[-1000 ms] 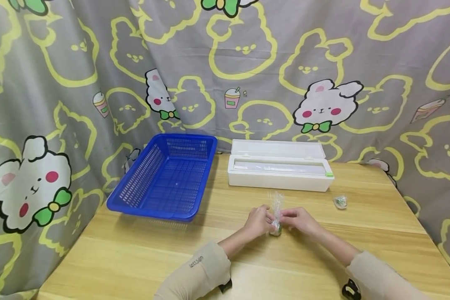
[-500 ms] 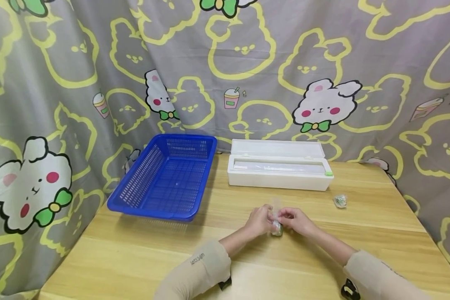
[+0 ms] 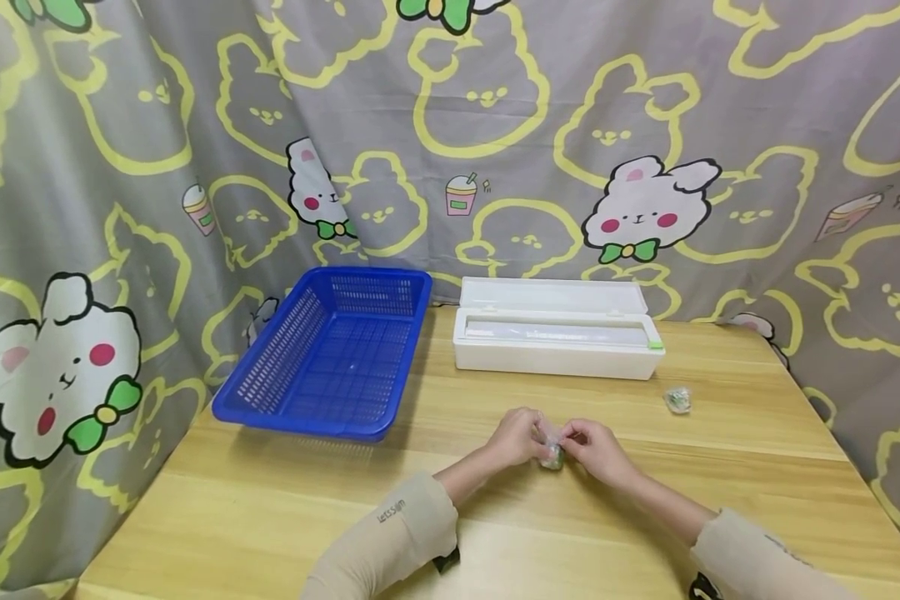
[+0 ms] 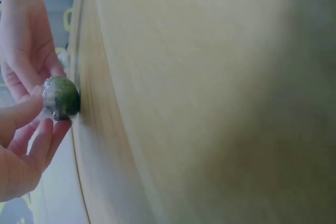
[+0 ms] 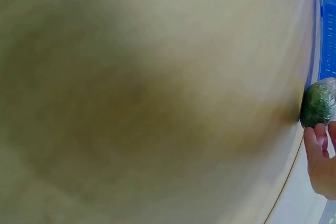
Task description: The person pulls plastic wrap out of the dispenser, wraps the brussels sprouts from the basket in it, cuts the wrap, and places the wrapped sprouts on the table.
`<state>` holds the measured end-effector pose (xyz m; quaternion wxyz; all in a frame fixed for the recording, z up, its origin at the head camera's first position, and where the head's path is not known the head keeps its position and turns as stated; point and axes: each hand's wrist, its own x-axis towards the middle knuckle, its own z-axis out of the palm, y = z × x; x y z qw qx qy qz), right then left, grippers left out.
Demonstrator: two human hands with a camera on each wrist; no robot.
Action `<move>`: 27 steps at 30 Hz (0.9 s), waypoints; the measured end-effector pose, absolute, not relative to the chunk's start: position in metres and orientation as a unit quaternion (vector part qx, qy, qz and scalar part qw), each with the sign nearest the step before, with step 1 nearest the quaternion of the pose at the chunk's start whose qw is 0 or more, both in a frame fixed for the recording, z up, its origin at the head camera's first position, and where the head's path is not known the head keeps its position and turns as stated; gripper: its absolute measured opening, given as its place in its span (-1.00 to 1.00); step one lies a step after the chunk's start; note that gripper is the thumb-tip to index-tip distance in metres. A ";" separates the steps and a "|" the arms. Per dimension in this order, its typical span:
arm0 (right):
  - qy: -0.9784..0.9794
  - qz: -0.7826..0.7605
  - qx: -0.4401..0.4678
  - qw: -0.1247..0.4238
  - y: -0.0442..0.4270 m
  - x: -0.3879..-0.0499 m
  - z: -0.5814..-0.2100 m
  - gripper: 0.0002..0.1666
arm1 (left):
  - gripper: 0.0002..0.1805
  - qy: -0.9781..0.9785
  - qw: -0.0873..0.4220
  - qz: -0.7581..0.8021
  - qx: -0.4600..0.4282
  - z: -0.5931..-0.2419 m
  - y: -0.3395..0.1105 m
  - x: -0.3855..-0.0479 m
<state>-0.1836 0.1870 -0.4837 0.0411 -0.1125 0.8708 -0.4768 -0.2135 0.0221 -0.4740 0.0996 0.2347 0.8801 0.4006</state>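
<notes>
A small round green fruit, lime-like and wrapped in clear cling film, sits on the table between my hands. My left hand pinches it with the thumb on one side and fingers on the other. In the left wrist view, the fruit's bare-looking green side faces the table and crinkled film covers the rest. My right hand pinches the gathered film at the fruit's upper right, fingertips close together. The right wrist view shows the right hand's fingers against the wrapped fruit. Part of the film is hidden behind my fingers.
A blue plastic basket stands at the left. Behind my hands is a white cling film box with its lid raised and a roll inside. Another small film-wrapped green item lies at the right on the wooden table.
The film tail that stood upright above the fruit is now gathered down between my fingers. My right hand has twisted slightly at the film; the left hand keeps hold of the fruit.
</notes>
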 end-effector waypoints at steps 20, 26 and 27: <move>0.863 -0.479 -0.145 0.072 0.196 -0.181 -0.482 -0.69 | -0.85 0.845 0.198 0.416 0.271 -0.472 0.009 -0.221; 0.855 -0.492 -0.144 0.085 0.198 -0.181 -0.477 -0.69 | -0.79 0.793 0.269 0.516 0.177 -0.475 0.008 -0.223; 0.856 -0.491 -0.141 0.084 0.197 -0.180 -0.476 -0.69 | -0.79 0.788 0.273 0.524 0.170 -0.475 0.009 -0.223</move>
